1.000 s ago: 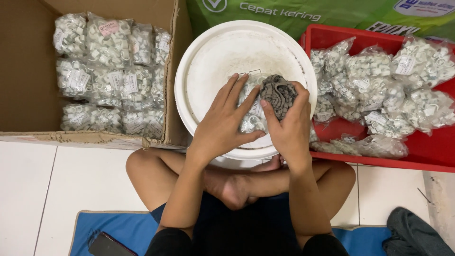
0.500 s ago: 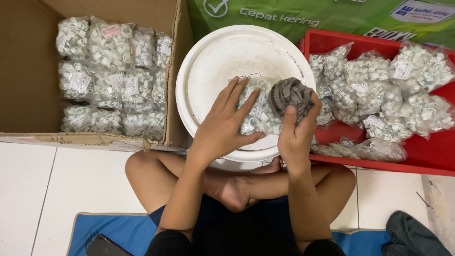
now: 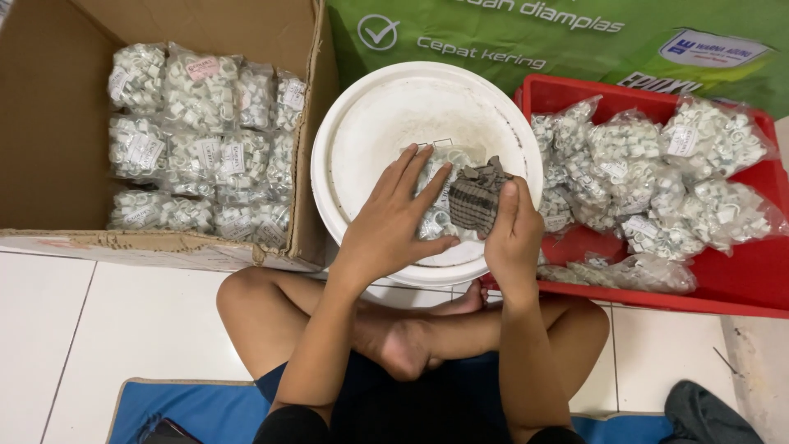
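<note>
Two things occupy us on the white bucket lid (image 3: 362, 140): our left hand (image 3: 393, 220) lies with fingers spread on a clear bag of small white clips (image 3: 436, 215), light, slippery, shifting, best pinched at its edge; our right hand (image 3: 511, 238) clutches a soft grey cloth (image 3: 475, 197).

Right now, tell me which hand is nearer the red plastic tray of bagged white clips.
Right. The right hand holds a grey cloth beside the red plastic tray; the left hand presses a clear bag on the white bucket lid, farther off.
</note>
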